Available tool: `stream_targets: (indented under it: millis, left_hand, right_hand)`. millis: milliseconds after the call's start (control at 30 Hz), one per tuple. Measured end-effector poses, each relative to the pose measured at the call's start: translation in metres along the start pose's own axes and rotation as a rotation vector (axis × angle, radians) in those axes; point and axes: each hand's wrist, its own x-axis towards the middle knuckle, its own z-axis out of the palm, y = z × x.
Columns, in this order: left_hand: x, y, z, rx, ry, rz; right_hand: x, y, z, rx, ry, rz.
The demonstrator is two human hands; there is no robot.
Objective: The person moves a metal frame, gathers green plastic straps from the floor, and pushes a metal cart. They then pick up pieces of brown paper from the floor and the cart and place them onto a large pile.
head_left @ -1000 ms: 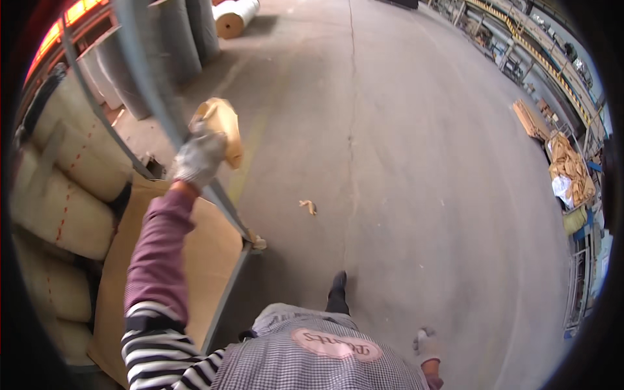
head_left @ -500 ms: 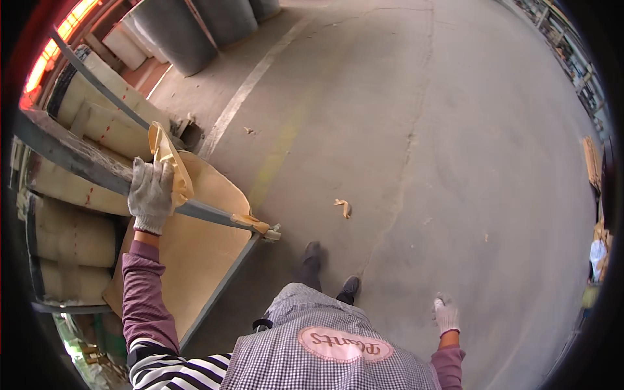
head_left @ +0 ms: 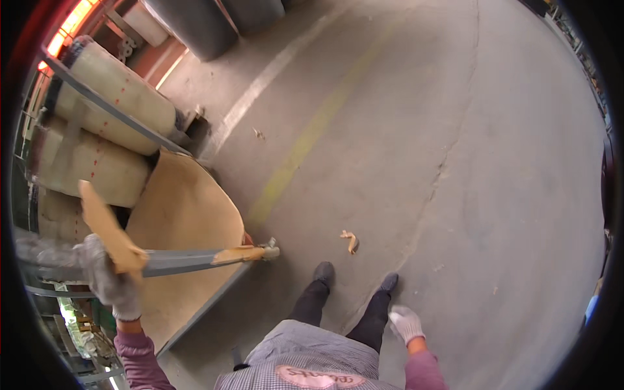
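Observation:
My left hand (head_left: pixel 116 279), in a whitish knit glove, is closed round a grey metal bar (head_left: pixel 179 262); motion blurs it. A stiff tan strip of paper or card (head_left: pixel 107 224) sticks up at this hand; whether the fingers pin it too is unclear. Torn tan wrapping (head_left: pixel 234 255) clings to the bar near its end. Below the bar lies a wide tan sheet (head_left: pixel 188 201) inside a grey metal frame (head_left: pixel 208 302). My right hand (head_left: pixel 405 324), gloved alike, hangs beside my right leg with fingers loosely curled and nothing visible in them.
Big cream rolls (head_left: pixel 97 156) are stacked at the left behind another grey bar (head_left: pixel 110 107). Dark grey cylinders (head_left: pixel 195 29) stand at the far left. A tan scrap (head_left: pixel 351 242) lies on the concrete floor (head_left: pixel 390 149) ahead of my shoes, with a yellow stripe (head_left: pixel 305 136) further left.
My left hand and the bar have swung toward me and left. The tan piece at that hand has shifted along. My right hand has come closer to my leg, and the view has turned somewhat.

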Motion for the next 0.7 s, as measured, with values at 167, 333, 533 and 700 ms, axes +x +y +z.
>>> stream_targets:
  millis: [167,333,533,700]
  left_hand:
    - [-0.076,0.117,0.048,-0.272,-0.356,-0.311]
    - [-0.186,0.17,0.097,-0.492,-0.917,-0.286]
    - [-0.236,0.112,0.046,-0.093,-0.851,-1.271]
    - [-0.239,0.172,0.077,-0.116,-0.901,-1.339]
  right_hand:
    - [0.193,0.039,0.086,-0.282,0.012,-0.259]
    - [0.339,0.002,0.159,-0.25,-0.08,0.24]
    - [0.445,-0.029,0.285,-0.098,-0.138,0.561]
    - [0.51,0.054,0.305,-0.052,-0.178,0.52]
